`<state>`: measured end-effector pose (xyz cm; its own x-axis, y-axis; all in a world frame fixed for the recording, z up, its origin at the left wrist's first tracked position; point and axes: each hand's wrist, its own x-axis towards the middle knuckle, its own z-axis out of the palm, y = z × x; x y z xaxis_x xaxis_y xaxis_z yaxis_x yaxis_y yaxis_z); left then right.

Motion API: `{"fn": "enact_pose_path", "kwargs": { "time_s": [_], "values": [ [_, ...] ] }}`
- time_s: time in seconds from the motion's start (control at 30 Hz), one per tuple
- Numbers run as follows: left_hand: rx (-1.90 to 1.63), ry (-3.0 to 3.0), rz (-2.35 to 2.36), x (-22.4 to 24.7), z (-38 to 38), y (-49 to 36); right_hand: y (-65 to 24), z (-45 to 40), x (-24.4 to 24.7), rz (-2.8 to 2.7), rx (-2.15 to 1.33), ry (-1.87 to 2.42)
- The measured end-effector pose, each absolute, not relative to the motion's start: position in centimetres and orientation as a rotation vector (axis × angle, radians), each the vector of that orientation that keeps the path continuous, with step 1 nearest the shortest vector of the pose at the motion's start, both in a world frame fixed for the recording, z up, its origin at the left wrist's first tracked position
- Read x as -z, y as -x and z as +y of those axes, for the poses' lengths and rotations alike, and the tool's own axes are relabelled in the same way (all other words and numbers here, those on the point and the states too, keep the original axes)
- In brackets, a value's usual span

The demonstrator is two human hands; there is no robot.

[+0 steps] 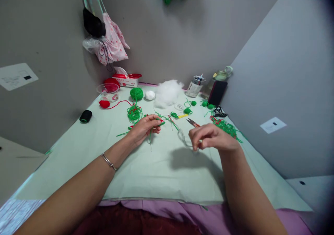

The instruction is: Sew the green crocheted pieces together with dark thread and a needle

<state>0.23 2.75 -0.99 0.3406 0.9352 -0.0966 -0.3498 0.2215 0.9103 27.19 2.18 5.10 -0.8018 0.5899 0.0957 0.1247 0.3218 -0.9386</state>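
Pinched between the thumb and fingers of my left hand (146,129) is a small red and green crochet piece (161,122), with loose yarn ends hanging below. My right hand (212,137) is raised over the table with its fingers pinched together. A blurred pale loop (182,136) trails from those fingers toward a green yarn strand (172,124); motion smears what exactly they grip. Beyond my right hand lie orange-handled scissors (193,122), blades pointing away to the left. A yellow-handled tool (183,116) rests farther back, beside small green pieces (187,111).
A green yarn ball (136,94), loose green yarn (134,113), white stuffing (168,93) and a tissue box (127,80) occupy the back. At left stand a clear tub (108,95) and black spool (85,116). Tangled yarn (227,127), a phone (217,93) and a can (194,88) are right.
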Motion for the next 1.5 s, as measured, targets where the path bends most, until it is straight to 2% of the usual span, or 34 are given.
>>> {"fn": "enact_pose_path", "kwargs": {
  "time_s": [0.07, 0.2, 0.43, 0.67, 1.03, 1.3, 1.4, 1.5],
  "values": [
    [-1.075, -0.917, 0.767, 1.0, 2.9, -0.2, -26.8, 1.8, -5.3, -2.372, -1.422, 0.759],
    [-1.103, -0.917, 0.774, 1.1, 2.9, -0.3, -25.2, 1.5, -4.9, -2.340, -1.091, 1.093],
    [-1.114, -0.960, 0.834, 0.8, 2.3, -1.0, -22.3, 0.4, -3.3, -2.008, -0.714, 1.144],
    [-1.103, -1.011, 0.830, 0.5, 1.9, -1.4, -21.1, -0.2, -2.3, -2.109, -0.464, 1.187],
    [-1.110, -1.098, 0.862, 0.9, 1.8, -1.6, -20.9, -0.2, -2.0, -2.163, -0.476, 1.267],
    [-1.300, -1.424, 0.964, 1.8, 0.6, -2.9, -19.8, -0.5, -1.0, -2.092, -0.434, 1.370],
    [-1.331, -1.445, 0.965, 1.6, 0.3, -3.0, -19.8, -0.2, -1.1, -2.014, -0.624, 1.344],
    [-1.388, -1.423, 0.976, 1.2, 0.5, -2.6, -20.4, 0.2, -1.6, -1.953, -0.995, 1.277]
  ]
}}
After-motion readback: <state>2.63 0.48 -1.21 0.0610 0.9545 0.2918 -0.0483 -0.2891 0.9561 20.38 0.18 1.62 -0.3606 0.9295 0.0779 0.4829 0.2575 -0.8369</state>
